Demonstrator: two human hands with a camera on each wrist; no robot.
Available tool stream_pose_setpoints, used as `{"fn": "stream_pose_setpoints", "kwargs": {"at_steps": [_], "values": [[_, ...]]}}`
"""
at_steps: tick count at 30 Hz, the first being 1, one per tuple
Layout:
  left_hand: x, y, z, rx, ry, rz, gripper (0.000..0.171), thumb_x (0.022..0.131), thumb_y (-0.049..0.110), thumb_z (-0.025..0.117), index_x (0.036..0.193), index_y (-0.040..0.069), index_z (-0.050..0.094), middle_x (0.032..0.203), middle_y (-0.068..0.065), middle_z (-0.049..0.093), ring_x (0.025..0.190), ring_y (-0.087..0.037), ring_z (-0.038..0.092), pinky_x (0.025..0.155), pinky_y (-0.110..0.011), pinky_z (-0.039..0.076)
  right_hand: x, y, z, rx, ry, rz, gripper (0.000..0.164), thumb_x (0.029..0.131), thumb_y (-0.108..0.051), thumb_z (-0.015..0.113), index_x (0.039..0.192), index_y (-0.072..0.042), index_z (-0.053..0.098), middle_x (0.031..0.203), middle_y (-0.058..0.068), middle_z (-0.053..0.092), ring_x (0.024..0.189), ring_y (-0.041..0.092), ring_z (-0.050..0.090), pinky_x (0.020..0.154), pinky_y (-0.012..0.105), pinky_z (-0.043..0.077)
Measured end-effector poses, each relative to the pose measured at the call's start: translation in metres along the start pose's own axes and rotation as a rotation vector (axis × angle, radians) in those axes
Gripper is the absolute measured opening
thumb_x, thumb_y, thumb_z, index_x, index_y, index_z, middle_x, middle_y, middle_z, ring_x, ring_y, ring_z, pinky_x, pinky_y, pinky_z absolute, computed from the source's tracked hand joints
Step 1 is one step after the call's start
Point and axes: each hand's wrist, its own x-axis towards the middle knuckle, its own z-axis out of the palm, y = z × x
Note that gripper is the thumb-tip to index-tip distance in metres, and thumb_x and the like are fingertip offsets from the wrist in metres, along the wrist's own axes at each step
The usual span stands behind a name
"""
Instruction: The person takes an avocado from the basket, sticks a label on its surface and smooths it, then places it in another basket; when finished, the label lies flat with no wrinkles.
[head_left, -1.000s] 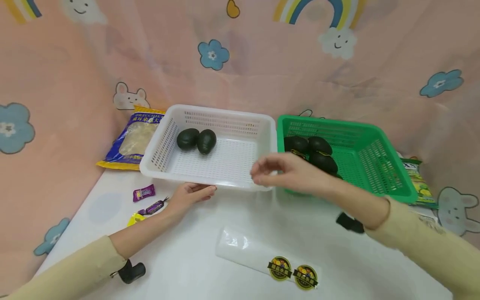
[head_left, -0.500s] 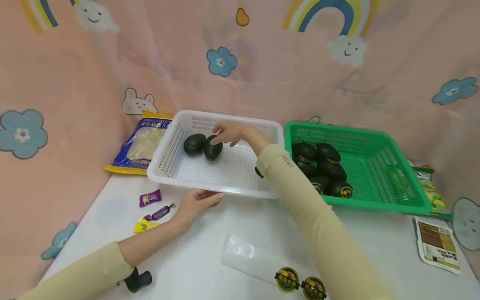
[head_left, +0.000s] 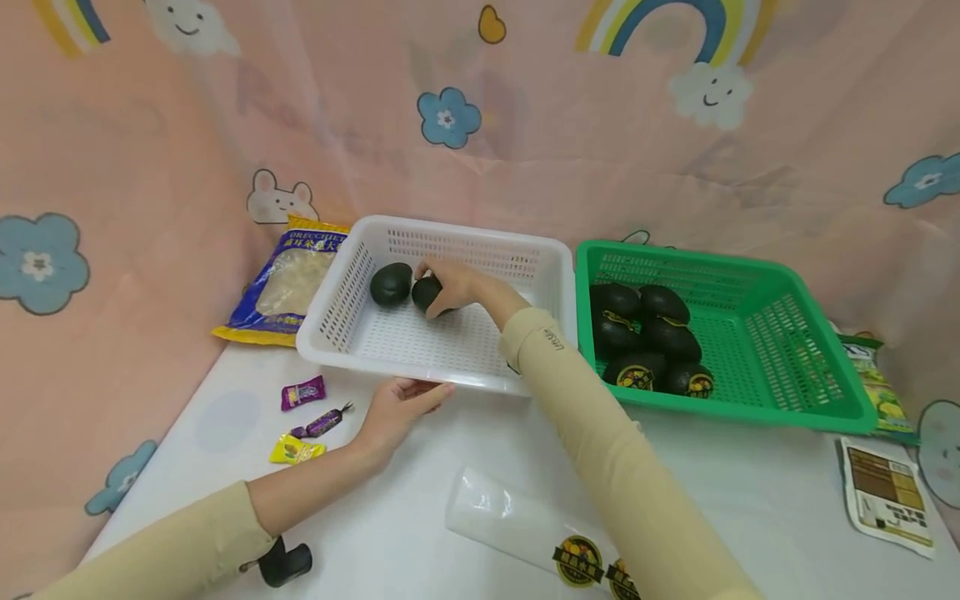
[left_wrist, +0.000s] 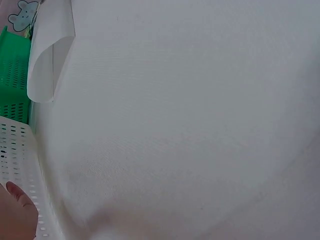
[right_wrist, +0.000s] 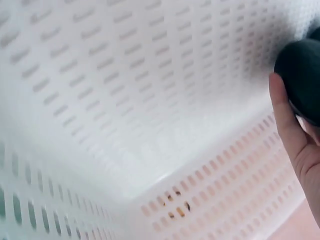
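Note:
In the head view, my right hand (head_left: 459, 282) reaches into the white basket (head_left: 551, 250) and grips a dark green avocado (head_left: 424, 292), thumb on the near side. A second avocado (head_left: 391, 285) lies just left of it on the basket floor. The right wrist view shows the held avocado (right_wrist: 302, 80) at the right edge, with a finger along its side. My left hand (head_left: 393, 417) rests at the basket's front wall, its thumb extended and its other fingers partly hidden under the rim. In the left wrist view, the left thumb (left_wrist: 19, 194) overlaps the basket wall.
A green basket (head_left: 795, 408) on the right holds several dark avocados, some with yellow-and-black labels. A blue-and-yellow pasta bag (head_left: 288, 283) stands at left, near several wrapped candies (head_left: 303, 392). A clear sheet (head_left: 495, 517) with round stickers lies in front. Packets (head_left: 888, 496) sit far right.
My right hand has swung left from near the green basket into the white basket and taken hold of the right-hand avocado. My left hand has stayed at the white basket's front.

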Motion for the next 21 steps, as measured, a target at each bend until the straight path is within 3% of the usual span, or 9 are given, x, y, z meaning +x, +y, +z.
{"fn": "stream_pose_setpoints", "kwargs": {"at_steps": [7, 13, 17, 21], "values": [[-0.001, 0.003, 0.002, 0.026, -0.017, 0.001, 0.029, 0.088, 0.020, 0.074, 0.107, -0.001, 0.068, 0.097, -0.003, 0.071, 0.090, -0.015, 0.062, 0.085, -0.031, 0.052, -0.039, -0.008, -0.035, 0.001, -0.063, -0.051, 0.066, 0.084, -0.024, 0.076, 0.139, -0.013, 0.043, 0.137, 0.009, 0.047, 0.117, 0.021, 0.048, 0.097, 0.034, 0.042], [-0.002, 0.003, 0.004, 0.016, -0.025, -0.013, 0.033, 0.089, 0.020, 0.074, 0.111, -0.002, 0.066, 0.100, -0.004, 0.070, 0.097, -0.022, 0.062, 0.088, -0.032, 0.052, -0.110, -0.017, -0.063, 0.061, -0.005, -0.205, 0.065, 0.083, -0.025, 0.078, 0.138, -0.017, 0.045, 0.134, 0.001, 0.049, 0.115, 0.018, 0.048, 0.094, 0.034, 0.046], [-0.002, 0.004, 0.003, 0.019, -0.014, -0.021, 0.034, 0.089, 0.021, 0.074, 0.112, -0.002, 0.065, 0.101, -0.004, 0.071, 0.100, -0.028, 0.061, 0.087, -0.031, 0.052, -0.172, -0.012, -0.056, 0.141, 0.041, -0.301, 0.066, 0.083, -0.026, 0.079, 0.139, -0.019, 0.045, 0.135, -0.003, 0.049, 0.117, 0.017, 0.048, 0.093, 0.038, 0.047], [-0.004, 0.004, 0.001, 0.018, 0.003, -0.036, 0.035, 0.088, 0.023, 0.075, 0.111, -0.001, 0.065, 0.101, -0.005, 0.071, 0.099, -0.029, 0.061, 0.087, -0.033, 0.053, -0.235, -0.002, -0.026, 0.194, 0.076, -0.299, 0.065, 0.082, -0.022, 0.080, 0.138, -0.027, 0.046, 0.133, -0.008, 0.051, 0.117, 0.015, 0.051, 0.092, 0.039, 0.049]]}}
